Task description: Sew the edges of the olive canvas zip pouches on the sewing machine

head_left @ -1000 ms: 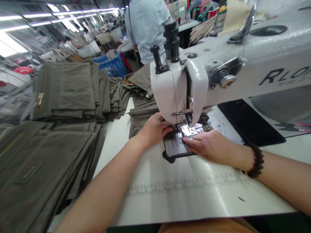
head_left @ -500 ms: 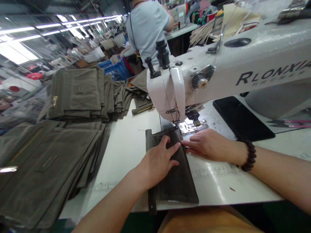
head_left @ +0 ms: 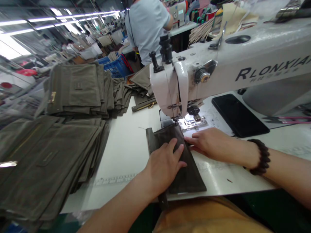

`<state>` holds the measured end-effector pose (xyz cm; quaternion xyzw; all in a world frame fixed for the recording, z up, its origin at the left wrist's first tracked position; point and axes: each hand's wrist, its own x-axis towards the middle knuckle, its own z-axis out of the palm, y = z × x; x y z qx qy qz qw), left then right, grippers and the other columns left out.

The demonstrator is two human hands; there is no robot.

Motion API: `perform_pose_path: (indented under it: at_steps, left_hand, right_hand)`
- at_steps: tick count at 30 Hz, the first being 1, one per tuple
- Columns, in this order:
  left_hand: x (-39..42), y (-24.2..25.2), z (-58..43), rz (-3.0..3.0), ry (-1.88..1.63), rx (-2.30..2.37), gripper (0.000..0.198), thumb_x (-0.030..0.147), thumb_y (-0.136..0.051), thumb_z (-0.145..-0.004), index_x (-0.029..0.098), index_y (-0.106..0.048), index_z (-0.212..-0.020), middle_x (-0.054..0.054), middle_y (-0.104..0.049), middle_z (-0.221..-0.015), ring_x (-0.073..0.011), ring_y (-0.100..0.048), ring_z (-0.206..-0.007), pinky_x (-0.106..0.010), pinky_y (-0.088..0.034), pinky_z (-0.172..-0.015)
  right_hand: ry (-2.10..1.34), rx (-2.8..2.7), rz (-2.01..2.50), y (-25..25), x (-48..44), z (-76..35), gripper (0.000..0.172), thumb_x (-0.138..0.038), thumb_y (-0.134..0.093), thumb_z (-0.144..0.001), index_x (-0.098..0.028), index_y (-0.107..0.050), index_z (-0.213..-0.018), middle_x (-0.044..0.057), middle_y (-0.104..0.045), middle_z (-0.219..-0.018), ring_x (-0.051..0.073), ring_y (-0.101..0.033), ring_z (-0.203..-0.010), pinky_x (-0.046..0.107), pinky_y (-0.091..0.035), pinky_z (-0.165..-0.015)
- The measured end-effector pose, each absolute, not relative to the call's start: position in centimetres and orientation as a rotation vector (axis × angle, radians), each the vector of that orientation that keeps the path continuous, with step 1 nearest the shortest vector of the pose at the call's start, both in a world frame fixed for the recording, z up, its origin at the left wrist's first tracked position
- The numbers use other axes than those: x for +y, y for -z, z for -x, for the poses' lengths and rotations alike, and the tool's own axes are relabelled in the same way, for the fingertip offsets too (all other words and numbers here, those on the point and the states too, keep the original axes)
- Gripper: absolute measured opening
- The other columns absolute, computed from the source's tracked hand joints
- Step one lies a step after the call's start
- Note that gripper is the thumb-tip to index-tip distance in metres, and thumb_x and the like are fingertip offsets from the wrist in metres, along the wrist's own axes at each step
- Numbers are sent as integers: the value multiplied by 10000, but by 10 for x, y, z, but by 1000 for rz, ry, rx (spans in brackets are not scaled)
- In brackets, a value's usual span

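Observation:
A dark olive fabric panel [head_left: 188,176] lies on the sewing machine's white table, its far end under the needle and presser foot [head_left: 176,120]. Along its left side runs a narrow strip [head_left: 151,139] of similar colour. My left hand [head_left: 166,165] rests flat on the panel with its fingers spread. At the panel's right edge, just short of the metal needle plate [head_left: 191,123], my right hand [head_left: 213,144] has its fingers drawn together on the edge; the fingertips are partly hidden. The white sewing machine [head_left: 170,87] stands over the far end.
Stacks of olive fabric pieces with zippers [head_left: 46,161] fill the left side. A black phone [head_left: 239,115] and pink-handled scissors [head_left: 289,119] lie on the right. Behind the machine are a blue crate [head_left: 118,67] and a person in a light shirt [head_left: 148,29].
The panel's near end has swung a little to the right. My left hand has shifted slightly right and towards me on it. My right hand stays at the edge.

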<state>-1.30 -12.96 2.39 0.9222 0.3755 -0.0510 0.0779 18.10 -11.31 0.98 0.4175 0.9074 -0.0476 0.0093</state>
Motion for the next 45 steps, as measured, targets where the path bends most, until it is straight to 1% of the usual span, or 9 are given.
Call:
perform_pose_path:
  at_steps: [3,5,7,8,14,22,32,40,45]
  left_hand:
    - [-154,-26,17,-2865,-28,1006,539,473,-618,-709,118,-535,-1106,-139,-526,-1177,-302,-522,-1015,-444,-491,-808]
    - [-167,-24,22,-2862,-120,883,408,362,-615,-748,112,-546,-1063,-118,-574,-1091,-261,-549,-947,-399,-513,-768]
    - [-173,-20,27,-2798,-230,788,207,186,-524,-811,111,-561,-1001,-89,-607,-985,-201,-570,-855,-333,-525,-730]
    - [-174,-18,30,-2745,-299,775,176,132,-474,-826,112,-566,-975,-79,-614,-944,-180,-572,-828,-311,-523,-725]
    - [-173,-8,40,-2566,-572,858,196,119,-432,-840,125,-568,-981,-74,-613,-922,-160,-569,-855,-288,-513,-754]
    - [-178,-7,39,-2680,-558,823,170,136,-447,-841,136,-584,-942,-66,-605,-900,-164,-556,-804,-288,-511,-681]
    - [-185,-18,36,-2888,-537,751,191,109,-426,-832,84,-589,-927,-93,-597,-870,-175,-528,-747,-296,-497,-625]
    - [-186,-19,31,-2991,-537,718,183,187,-446,-848,86,-598,-862,-73,-592,-765,-180,-521,-674,-295,-469,-547]
    - [-188,-19,34,-3061,-563,702,162,119,-440,-835,74,-591,-870,-70,-597,-759,-177,-521,-650,-295,-449,-525]
  right_hand:
    - [198,2730,-1314,-18,-139,-181,91,-213,-567,-777,-190,-613,-853,3,-592,-617,156,-529,-495,275,-207,-454]
    - [266,2795,-1245,-19,-161,-183,78,-193,-592,-749,-206,-601,-826,-15,-577,-628,149,-525,-514,277,-243,-464]
    - [300,2925,-1186,-15,-184,-183,98,-205,-585,-760,-207,-582,-858,-18,-566,-671,147,-525,-580,280,-302,-506]
    - [284,2992,-1181,-12,-195,-182,95,-216,-569,-778,-198,-576,-870,-13,-558,-684,148,-518,-604,285,-325,-531]
    - [22,3277,-1290,8,-229,-175,173,-148,-435,-857,-89,-554,-967,40,-541,-713,138,-467,-626,291,-367,-563]
    - [-139,3478,-1240,10,-227,-169,180,-61,-426,-831,-34,-561,-946,128,-606,-849,173,-508,-699,306,-407,-580]
    - [-304,3612,-1187,5,-225,-163,45,-44,-531,-769,-68,-563,-789,70,-586,-680,138,-478,-605,292,-336,-513]
    - [-220,3618,-1268,1,-223,-162,70,-51,-504,-780,-83,-556,-816,56,-570,-648,135,-466,-599,287,-335,-522]
    - [-119,3608,-1325,-1,-222,-164,79,-57,-516,-773,-87,-543,-841,58,-564,-674,131,-447,-613,284,-336,-535]
